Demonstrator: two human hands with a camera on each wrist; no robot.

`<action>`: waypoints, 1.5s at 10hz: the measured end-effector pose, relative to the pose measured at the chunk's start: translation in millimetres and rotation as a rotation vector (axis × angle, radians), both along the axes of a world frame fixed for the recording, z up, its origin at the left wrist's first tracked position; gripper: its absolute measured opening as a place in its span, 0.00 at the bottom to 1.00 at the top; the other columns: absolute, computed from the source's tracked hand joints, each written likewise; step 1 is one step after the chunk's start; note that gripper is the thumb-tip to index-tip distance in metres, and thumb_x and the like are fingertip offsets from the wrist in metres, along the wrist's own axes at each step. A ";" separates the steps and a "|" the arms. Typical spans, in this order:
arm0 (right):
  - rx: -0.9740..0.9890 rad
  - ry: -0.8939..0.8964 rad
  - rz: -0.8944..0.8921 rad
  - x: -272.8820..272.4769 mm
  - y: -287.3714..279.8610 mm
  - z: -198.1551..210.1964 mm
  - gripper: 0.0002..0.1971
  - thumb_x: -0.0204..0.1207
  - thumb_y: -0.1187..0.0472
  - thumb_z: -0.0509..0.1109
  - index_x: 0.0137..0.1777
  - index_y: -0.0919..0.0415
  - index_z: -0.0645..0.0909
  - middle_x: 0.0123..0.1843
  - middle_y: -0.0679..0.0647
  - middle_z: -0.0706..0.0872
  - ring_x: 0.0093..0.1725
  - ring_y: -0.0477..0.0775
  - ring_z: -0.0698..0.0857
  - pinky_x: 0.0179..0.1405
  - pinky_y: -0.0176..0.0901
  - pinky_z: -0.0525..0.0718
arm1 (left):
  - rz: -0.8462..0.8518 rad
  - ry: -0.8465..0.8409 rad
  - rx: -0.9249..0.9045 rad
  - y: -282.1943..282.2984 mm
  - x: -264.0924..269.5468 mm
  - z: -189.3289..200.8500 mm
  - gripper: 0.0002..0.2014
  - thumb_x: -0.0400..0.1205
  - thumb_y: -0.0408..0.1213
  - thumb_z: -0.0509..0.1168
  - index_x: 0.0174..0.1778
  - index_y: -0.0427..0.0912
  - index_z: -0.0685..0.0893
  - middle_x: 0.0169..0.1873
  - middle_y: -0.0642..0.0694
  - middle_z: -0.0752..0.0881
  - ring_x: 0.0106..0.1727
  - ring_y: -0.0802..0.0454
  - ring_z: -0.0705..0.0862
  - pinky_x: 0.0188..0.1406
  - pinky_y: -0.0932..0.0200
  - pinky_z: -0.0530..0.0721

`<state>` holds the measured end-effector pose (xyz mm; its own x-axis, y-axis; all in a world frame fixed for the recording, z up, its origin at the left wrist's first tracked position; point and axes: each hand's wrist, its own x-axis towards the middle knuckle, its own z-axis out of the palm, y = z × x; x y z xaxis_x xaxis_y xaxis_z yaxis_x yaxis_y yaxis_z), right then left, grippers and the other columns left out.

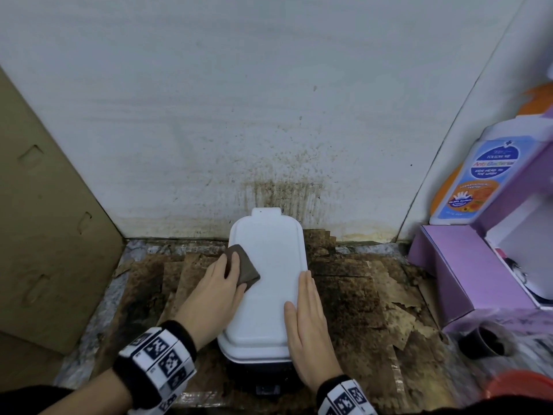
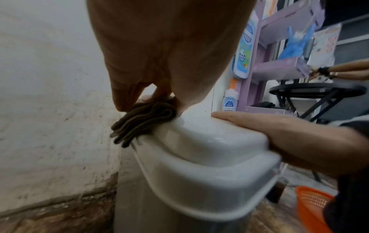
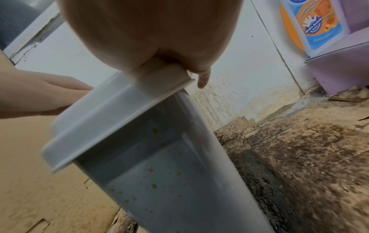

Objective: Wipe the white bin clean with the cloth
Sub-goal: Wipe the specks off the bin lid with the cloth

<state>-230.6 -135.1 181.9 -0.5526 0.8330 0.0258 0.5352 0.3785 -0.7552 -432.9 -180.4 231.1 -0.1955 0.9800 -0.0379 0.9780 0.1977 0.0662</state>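
The white bin (image 1: 269,298) stands against the stained wall, its lid closed; spots dot its grey side (image 3: 159,165) in the right wrist view. My left hand (image 1: 223,283) grips a folded brown cloth (image 1: 244,265) and holds it on the lid's far left edge. In the left wrist view the cloth (image 2: 143,119) hangs partly over the bin's (image 2: 199,157) rim, pinched by my fingers (image 2: 123,97). My right hand (image 1: 305,307) lies flat with straight fingers along the lid's right edge, and in the left wrist view the right hand (image 2: 279,134) rests on the lid.
A cardboard sheet (image 1: 45,235) leans at the left. A purple box (image 1: 460,265) with a wash bottle (image 1: 478,181) stands at the right. A dark cup (image 1: 484,342) and an orange basket (image 1: 526,387) sit near right. Dirty, torn card (image 1: 365,301) covers the floor.
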 end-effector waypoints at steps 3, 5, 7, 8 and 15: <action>-0.012 0.012 -0.005 -0.8 1.1 -0.2 0.31 0.90 0.45 0.44 0.85 0.43 0.29 0.85 0.31 0.29 0.83 0.30 0.30 0.82 0.31 0.36 | 0.074 -0.474 -0.026 5.6 9.3 -7.9 0.49 0.79 0.72 0.30 0.90 0.43 0.44 0.89 0.41 0.38 0.90 0.41 0.41 0.88 0.44 0.49; -0.033 0.023 -0.005 -2.3 2.9 0.5 0.30 0.90 0.42 0.43 0.83 0.39 0.28 0.83 0.28 0.27 0.82 0.29 0.29 0.82 0.32 0.37 | -0.018 -0.342 -0.096 53.3 -21.0 -7.5 0.40 0.88 0.64 0.35 0.90 0.39 0.44 0.89 0.38 0.39 0.90 0.41 0.38 0.89 0.49 0.44; -0.049 0.011 0.001 -5.4 4.2 0.5 0.31 0.89 0.41 0.42 0.83 0.39 0.27 0.82 0.28 0.25 0.81 0.29 0.27 0.79 0.28 0.34 | -0.043 -0.262 -0.172 102.5 -48.7 5.4 0.31 0.94 0.44 0.45 0.89 0.37 0.38 0.89 0.35 0.37 0.90 0.39 0.40 0.89 0.47 0.47; -0.047 0.008 -0.004 -7.0 3.0 0.7 0.31 0.89 0.41 0.42 0.84 0.40 0.27 0.83 0.28 0.26 0.81 0.29 0.28 0.80 0.30 0.34 | -0.059 -0.209 -0.217 119.3 -53.4 9.7 0.30 0.95 0.42 0.43 0.88 0.34 0.37 0.88 0.32 0.37 0.90 0.38 0.40 0.88 0.49 0.46; -0.052 0.023 -0.009 -5.3 0.4 -2.2 0.31 0.89 0.41 0.43 0.84 0.40 0.28 0.84 0.29 0.28 0.82 0.29 0.30 0.84 0.37 0.38 | -0.227 -0.277 -0.146 41.8 -27.1 3.1 0.31 0.94 0.48 0.44 0.89 0.47 0.37 0.86 0.52 0.30 0.86 0.58 0.29 0.83 0.64 0.31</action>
